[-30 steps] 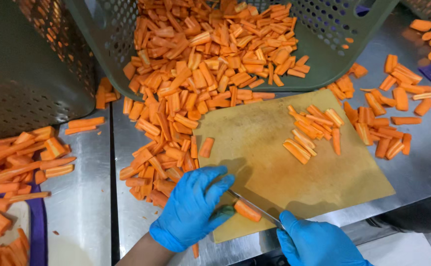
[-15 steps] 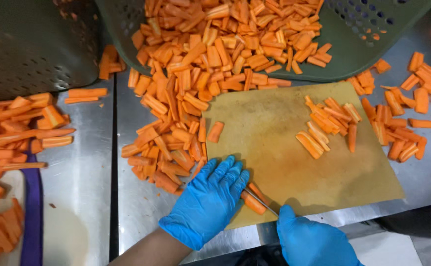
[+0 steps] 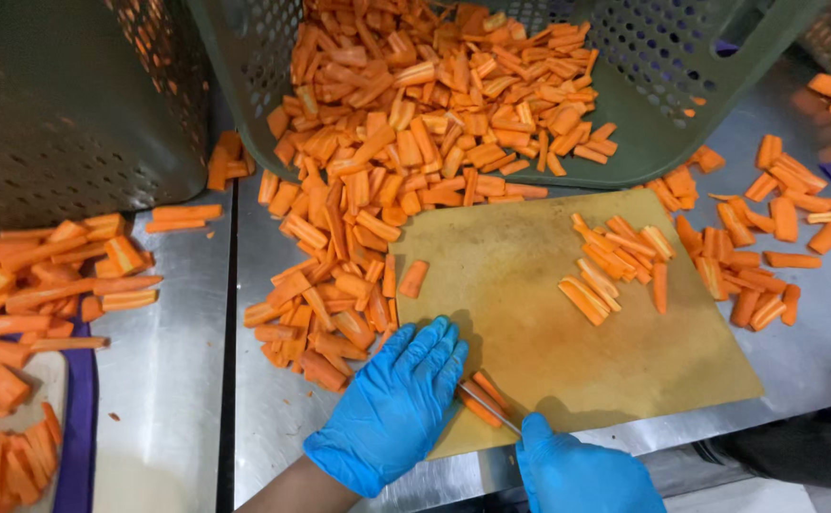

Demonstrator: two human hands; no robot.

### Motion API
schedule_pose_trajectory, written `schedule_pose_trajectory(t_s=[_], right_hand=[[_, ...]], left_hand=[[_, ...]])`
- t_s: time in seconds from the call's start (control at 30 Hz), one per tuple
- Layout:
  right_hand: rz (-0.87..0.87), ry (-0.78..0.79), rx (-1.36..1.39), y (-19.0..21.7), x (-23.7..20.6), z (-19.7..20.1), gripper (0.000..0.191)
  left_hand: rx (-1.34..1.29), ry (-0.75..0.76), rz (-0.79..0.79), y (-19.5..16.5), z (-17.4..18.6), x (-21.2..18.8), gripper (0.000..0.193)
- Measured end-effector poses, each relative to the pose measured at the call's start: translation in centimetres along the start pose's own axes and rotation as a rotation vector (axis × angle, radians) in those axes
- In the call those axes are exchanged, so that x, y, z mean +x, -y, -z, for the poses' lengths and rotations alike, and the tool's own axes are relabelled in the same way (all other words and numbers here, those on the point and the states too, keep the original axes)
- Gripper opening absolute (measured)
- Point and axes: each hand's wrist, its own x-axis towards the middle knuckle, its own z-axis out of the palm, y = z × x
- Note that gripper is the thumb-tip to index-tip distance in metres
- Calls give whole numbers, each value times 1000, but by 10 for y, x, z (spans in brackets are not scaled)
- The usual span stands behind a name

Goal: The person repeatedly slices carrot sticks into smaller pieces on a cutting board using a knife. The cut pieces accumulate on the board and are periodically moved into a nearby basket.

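My left hand [image 3: 393, 404], in a blue glove, presses down on a carrot piece [image 3: 483, 399] at the near left corner of a tan cutting board [image 3: 529, 313]. In a matching blue glove, my right hand [image 3: 582, 473] grips a knife [image 3: 491, 408] whose thin blade lies along that carrot piece. A small group of cut carrot sticks [image 3: 617, 269] rests on the board's right half. Left of the board and up into a tipped green perforated basket [image 3: 667, 114] spreads a big pile of carrot chunks [image 3: 406, 161].
More cut carrots [image 3: 762, 256] lie on the steel table [image 3: 168, 370] right of the board. At the far left, long carrot strips [image 3: 45, 285] rest beside a dark perforated crate [image 3: 64, 104]. Another white board [image 3: 40, 380] on a purple mat holds carrots.
The view has shifted slightly. My hands stay at the board's near corner, and the carrot under my left hand now appears split lengthwise along the blade.
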Motion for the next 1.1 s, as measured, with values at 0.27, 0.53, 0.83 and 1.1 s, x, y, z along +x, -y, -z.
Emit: schedule_pose_trajectory(t_s=[0.27, 0.53, 0.83, 1.1], right_hand=[[-80, -44, -214, 15, -6, -25, 16], [151, -25, 103, -39, 15, -24, 37], [-324, -8, -7, -84, 28, -26, 30], [-124, -364, 136, -63, -7, 28, 33]], left_hand=[[-3, 153, 184, -19, -1, -1, 74], [-170, -9, 374, 23, 14, 8, 68], [-58, 91, 289, 28, 1, 19, 73], [-394, 149, -261, -17, -9, 1, 52]])
